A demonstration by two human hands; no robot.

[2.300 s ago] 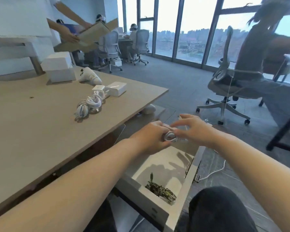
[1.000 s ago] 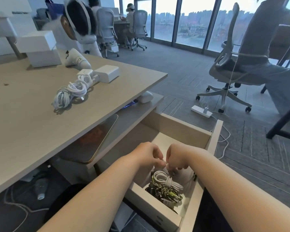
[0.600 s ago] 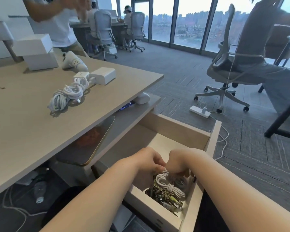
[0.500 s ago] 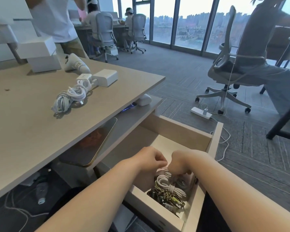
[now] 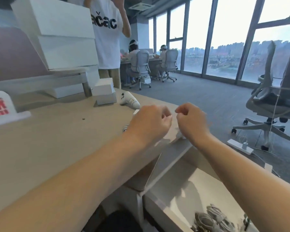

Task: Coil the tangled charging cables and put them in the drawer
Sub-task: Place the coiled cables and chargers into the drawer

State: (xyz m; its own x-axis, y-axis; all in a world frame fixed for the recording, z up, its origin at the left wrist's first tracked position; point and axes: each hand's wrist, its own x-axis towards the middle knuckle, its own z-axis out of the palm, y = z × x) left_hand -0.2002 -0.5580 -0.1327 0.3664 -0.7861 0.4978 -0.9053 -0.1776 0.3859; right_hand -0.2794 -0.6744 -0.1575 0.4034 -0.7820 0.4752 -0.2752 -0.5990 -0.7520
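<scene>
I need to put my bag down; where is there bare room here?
Free: the desk stretch between the red-lettered sign and the near edge; the drawer floor's middle. Crowded: white boxes and a white device farther back, coiled cables in the drawer's near corner.

Desk top (image 5: 49,148) looks like pale wood laminate, matt and smooth. The drawer (image 5: 196,186) is smooth off-white inside with a slight sheen. Small boxes (image 5: 104,91) look like matt white card. The carpet (image 5: 199,97) is grey, rough-ish weave. Office chair (image 5: 273,106) is grey plastic.
</scene>
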